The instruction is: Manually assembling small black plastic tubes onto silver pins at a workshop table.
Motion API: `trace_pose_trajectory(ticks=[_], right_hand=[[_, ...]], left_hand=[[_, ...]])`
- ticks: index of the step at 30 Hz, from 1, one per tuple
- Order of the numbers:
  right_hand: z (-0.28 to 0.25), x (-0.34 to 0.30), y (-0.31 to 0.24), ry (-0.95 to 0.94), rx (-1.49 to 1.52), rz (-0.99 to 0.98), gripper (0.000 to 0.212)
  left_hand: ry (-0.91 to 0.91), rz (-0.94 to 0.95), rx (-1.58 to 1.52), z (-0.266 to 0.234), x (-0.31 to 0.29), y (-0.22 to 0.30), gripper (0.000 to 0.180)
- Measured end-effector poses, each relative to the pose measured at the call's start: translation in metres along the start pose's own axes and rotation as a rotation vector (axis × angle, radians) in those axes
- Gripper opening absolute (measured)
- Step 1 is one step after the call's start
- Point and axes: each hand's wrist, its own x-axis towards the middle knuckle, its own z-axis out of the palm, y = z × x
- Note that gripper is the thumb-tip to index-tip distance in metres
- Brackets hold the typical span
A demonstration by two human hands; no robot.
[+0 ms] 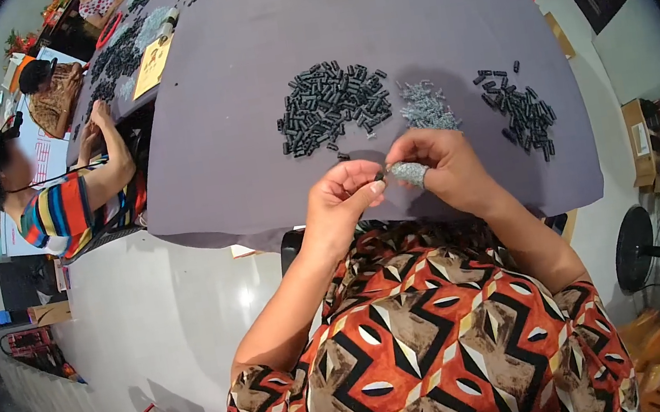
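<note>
My left hand (344,201) pinches a small black cylindrical piece (379,175) between thumb and fingers, just over the table's near edge. Close against it is my right hand (447,168), its fingertips pressed together. A grey speckled covering (409,173) wraps one digit of that hand, apparently the thumb. Whatever my right fingertips hold is too small to make out. Beyond my hands lies a large heap of short black cylinders (333,104). Right of it is a pile of small silvery-grey pieces, screw-like in look (426,106). A smaller heap of black cylinders (526,113) lies farther right.
A grey cloth covers the table (244,75). At the left, a person in a striped shirt (68,205) handles similar pieces; others sit farther back. A yellow card (153,65) lies at the table's left edge. A black round-based stand (636,250) is on the floor at right.
</note>
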Motion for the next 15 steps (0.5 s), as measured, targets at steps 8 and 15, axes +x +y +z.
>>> trace_pose_trajectory(ticks=[8,15], right_hand=[[0.004,-0.006,-0.021,-0.019,-0.453,-0.206,0.012],[0.004,-0.006,-0.019,-0.037,-0.406,-0.145,0.011]], left_hand=[[0.054,0.131,0.337,0.007,-0.006,-0.006,0.015],[0.042,0.167,0.374,0.011,-0.011,-0.006,0.017]])
